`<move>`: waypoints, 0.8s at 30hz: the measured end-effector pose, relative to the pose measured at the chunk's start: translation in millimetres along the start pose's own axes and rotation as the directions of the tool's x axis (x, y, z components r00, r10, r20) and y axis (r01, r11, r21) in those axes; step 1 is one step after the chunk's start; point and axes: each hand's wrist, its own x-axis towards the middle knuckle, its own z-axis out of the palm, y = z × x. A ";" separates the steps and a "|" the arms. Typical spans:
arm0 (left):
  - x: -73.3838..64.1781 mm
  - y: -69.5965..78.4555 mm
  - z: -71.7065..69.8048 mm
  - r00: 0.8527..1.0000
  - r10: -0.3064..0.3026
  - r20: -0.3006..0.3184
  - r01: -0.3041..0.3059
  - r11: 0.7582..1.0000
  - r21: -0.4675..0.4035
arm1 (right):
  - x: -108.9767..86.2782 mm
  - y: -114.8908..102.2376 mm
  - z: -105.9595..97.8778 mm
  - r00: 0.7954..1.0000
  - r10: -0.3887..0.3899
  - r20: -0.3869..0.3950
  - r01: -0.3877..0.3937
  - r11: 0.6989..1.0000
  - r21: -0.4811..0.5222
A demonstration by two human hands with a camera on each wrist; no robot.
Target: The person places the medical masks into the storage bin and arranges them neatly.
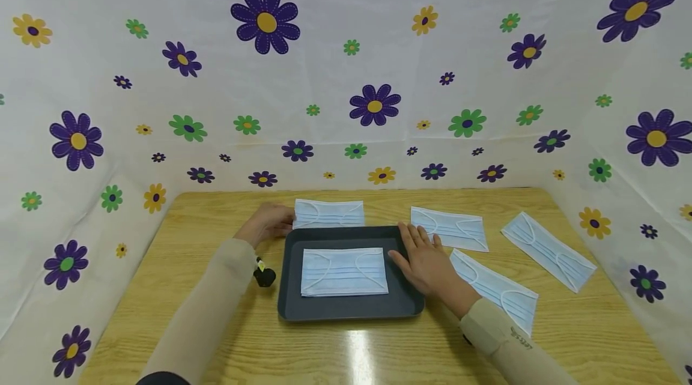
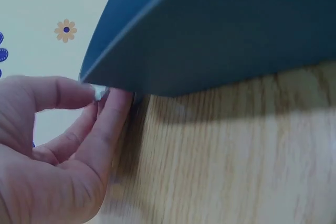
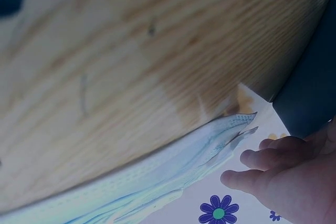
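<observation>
A dark grey tray [image 1: 290, 298] stands on the wooden table, with a small stack of light blue face masks [image 1: 345, 274] inside it. Behind its back edge lies another face mask [image 1: 330, 211], partly hidden by the tray. My left hand [image 1: 265, 223] pinches this mask at its left end; in the left wrist view the thumb and fingers of the left hand [image 2: 68, 145] meet on a pale edge by the tray's corner. Across the tray's right rim rests my right hand [image 1: 429, 265], fingers extended. Its fingertips lie near a face mask [image 1: 451, 230] at the back right.
Right of the tray lie a face mask [image 1: 500, 292], partly covered by my right forearm, and a slanted face mask [image 1: 548, 251] farther out. A small black object [image 1: 264, 277] is at my left wrist. A flowered white cloth [image 1: 324, 72] encloses the table's back and sides.
</observation>
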 end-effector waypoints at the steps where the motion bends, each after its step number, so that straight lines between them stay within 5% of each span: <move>1: 0.3 -0.4 -0.7 1.000 -0.002 0.002 0.002 1.000 -0.016 | 0.0 0.3 -0.1 1.000 -0.001 -0.001 0.001 1.000 0.000; 4: 0.6 -1.8 -1.7 1.000 0.000 0.005 0.001 0.999 -0.047 | -0.2 0.7 -0.3 1.000 -0.002 -0.006 0.002 1.000 0.003; 12: -6.5 -5.4 0.2 0.999 0.043 0.005 -0.043 0.998 0.034 | -0.3 0.4 0.1 1.000 -0.007 -0.007 0.007 1.000 0.006; 24: 0.1 -10.2 1.6 0.998 0.061 0.010 -0.060 0.998 -0.025 | -0.2 1.5 0.6 1.000 -0.005 -0.009 0.005 1.000 0.001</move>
